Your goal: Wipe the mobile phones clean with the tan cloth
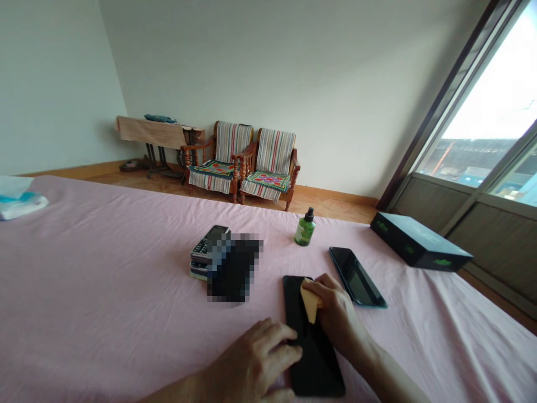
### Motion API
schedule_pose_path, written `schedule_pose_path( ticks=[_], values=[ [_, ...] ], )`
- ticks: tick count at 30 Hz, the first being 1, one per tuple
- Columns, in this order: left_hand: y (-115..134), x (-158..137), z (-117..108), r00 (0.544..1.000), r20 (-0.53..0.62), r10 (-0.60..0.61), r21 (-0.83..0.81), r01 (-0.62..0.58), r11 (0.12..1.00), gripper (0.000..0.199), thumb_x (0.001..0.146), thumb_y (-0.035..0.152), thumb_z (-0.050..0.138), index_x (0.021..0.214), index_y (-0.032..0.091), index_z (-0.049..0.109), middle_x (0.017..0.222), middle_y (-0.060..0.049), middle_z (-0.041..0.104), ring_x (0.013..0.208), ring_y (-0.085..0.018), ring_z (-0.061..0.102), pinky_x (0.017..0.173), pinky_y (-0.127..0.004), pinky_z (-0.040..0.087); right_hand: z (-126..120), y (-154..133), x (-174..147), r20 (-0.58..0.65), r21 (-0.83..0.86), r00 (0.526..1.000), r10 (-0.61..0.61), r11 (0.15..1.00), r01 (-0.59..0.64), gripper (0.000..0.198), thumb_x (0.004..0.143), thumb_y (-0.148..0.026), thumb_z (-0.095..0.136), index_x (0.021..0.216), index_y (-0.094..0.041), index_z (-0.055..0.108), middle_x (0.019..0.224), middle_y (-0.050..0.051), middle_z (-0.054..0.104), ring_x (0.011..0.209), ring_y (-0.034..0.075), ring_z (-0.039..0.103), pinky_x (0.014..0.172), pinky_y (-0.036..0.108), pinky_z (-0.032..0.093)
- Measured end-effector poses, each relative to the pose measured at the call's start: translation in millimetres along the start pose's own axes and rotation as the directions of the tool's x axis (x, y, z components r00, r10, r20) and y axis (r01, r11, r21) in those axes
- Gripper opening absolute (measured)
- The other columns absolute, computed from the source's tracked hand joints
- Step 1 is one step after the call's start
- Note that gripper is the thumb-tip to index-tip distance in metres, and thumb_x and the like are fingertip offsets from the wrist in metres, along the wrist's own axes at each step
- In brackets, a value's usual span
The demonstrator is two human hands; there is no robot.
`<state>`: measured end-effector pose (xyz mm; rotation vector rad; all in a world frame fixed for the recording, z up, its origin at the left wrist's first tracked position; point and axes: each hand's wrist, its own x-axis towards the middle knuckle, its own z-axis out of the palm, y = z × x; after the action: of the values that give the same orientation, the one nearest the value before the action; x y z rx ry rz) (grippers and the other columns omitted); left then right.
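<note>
A black phone [312, 358] lies flat on the pink tablecloth [104, 291] in front of me. My left hand [255, 361] rests on its left edge, fingers spread over the screen's lower part. My right hand [333, 310] pinches a small folded yellow cloth [310, 305] and presses it on the phone's upper screen. A second dark phone [356, 277] with a teal edge lies just right of my right hand.
A green spray bottle [305, 228] stands behind the phones. A stack of phones [205, 252] and a blurred dark object [232, 268] sit left of centre. A black box [419, 242] lies at right, tissues [19, 198] at far left. Two chairs [243, 162] stand by the wall.
</note>
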<state>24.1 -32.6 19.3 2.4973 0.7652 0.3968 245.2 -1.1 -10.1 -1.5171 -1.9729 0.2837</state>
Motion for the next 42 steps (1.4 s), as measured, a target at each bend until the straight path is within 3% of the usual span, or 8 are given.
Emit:
schedule_pose_path(
  ticks=[4,10,18,25,34,39,42],
  values=[
    [0,-1,1,1.000,0.005,-0.004,-0.019,0.004,1.000,0.052,0.075,0.018,0.077,0.124,0.022,0.060,0.130,-0.006,0.057,0.118,-0.025,0.052,0.105,-0.037,0.043,2,-1,3,-0.030,-0.043,0.999,-0.013,0.999,0.012,0.042,0.073,0.001,0.040,0.091,-0.020,0.072,0.097,0.009,0.062,0.091,0.023,0.054,0.080,0.034,0.045],
    [1,0,-1,1.000,-0.003,-0.011,-0.007,0.011,1.000,0.050,0.077,0.020,0.075,0.124,0.022,0.059,0.130,-0.007,0.057,0.118,-0.024,0.052,0.105,-0.036,0.042,5,-8,4,-0.049,-0.048,0.997,-0.067,0.997,0.064,0.057,0.064,0.005,0.038,0.103,-0.019,0.072,0.111,0.008,0.066,0.102,0.024,0.054,0.088,0.037,0.046],
    [2,2,-1,0.999,0.010,-0.036,-0.023,0.036,0.999,0.052,0.077,0.022,0.076,0.126,0.024,0.058,0.128,-0.006,0.058,0.116,-0.024,0.053,0.105,-0.036,0.042,8,-28,0,-0.018,0.141,0.972,-0.235,0.962,0.235,0.043,0.081,-0.001,0.042,0.107,-0.020,0.071,0.109,0.007,0.069,0.101,0.023,0.056,0.086,0.037,0.049],
    [4,2,-5,1.000,0.009,-0.025,-0.034,0.025,0.999,0.051,0.077,0.017,0.075,0.125,0.021,0.059,0.130,-0.006,0.057,0.118,-0.024,0.052,0.106,-0.037,0.042,9,-19,6,-0.015,0.024,0.993,-0.115,0.993,0.115,0.053,0.075,0.002,0.040,0.116,-0.017,0.067,0.118,0.008,0.067,0.111,0.024,0.054,0.095,0.040,0.046],
    [5,2,-5,0.998,0.062,-0.032,0.004,0.032,0.999,0.050,0.077,0.020,0.076,0.124,0.019,0.060,0.128,-0.008,0.057,0.117,-0.023,0.052,0.105,-0.033,0.041,8,-23,5,0.031,0.054,0.977,-0.209,0.977,0.207,0.058,0.072,0.002,0.039,0.120,-0.015,0.065,0.124,0.009,0.065,0.118,0.023,0.054,0.102,0.044,0.043],
    [6,2,-7,0.997,0.063,-0.040,0.009,0.039,0.999,0.049,0.077,0.019,0.075,0.124,0.020,0.060,0.130,-0.007,0.057,0.118,-0.023,0.051,0.106,-0.033,0.040,11,-21,5,-0.029,-0.018,0.991,-0.133,0.991,0.133,0.061,0.069,0.005,0.037,0.121,-0.014,0.064,0.123,0.011,0.065,0.118,0.024,0.054,0.102,0.046,0.042],
    [6,2,-7,0.998,0.047,-0.036,0.006,0.036,0.999,0.047,0.079,0.020,0.074,0.124,0.020,0.059,0.129,-0.008,0.057,0.118,-0.023,0.051,0.105,-0.033,0.040,13,-19,6,0.014,-0.033,0.991,-0.136,0.990,0.136,0.065,0.069,0.005,0.036,0.126,-0.013,0.060,0.130,0.011,0.060,0.125,0.024,0.050,0.107,0.047,0.039]
  ],
)
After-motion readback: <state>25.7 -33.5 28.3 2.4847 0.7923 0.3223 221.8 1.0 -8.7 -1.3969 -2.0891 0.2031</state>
